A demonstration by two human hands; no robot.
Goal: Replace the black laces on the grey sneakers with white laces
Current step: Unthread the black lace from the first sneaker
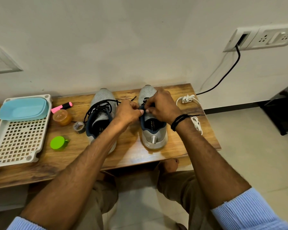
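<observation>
Pinching the black lace (145, 102) at the top eyelets of the right-hand sneaker (154, 135), the left hand (128, 112) and the right hand (163, 105) meet over its tongue in the head view. Both have their fingers curled in, thumb against fingertips, closed on that lace. The exact strand under each finger is too small to tell. A black thread band (179, 121) circles the right wrist.

The right-hand sneaker stands upright near the middle of the desk (140, 155), heel toward the near edge and toe at the far edge by the wall. The left-hand sneaker (103, 103) stands just beside it, pointing the same way, partly covered by the left forearm. Its own loosened lace (98, 107) lies in slack black loops over the tongue, with one end trailing onto the wood between the two shoes.

One white lace bundle (186, 98) lies near the desk's far right corner. A second white lace (197, 124) lies along the right edge, just past the right wrist.

At the left end of the desk sits a white perforated tray (18, 138) carrying a light blue container (23, 109) at its far end. Between the tray and the left-hand sneaker lie a pink highlighter (61, 107), an amber jar (62, 117), a tape roll (79, 127) and a green-lidded jar (57, 143). On the wall, a black cable (229, 68) runs down from a socket panel (263, 38).
</observation>
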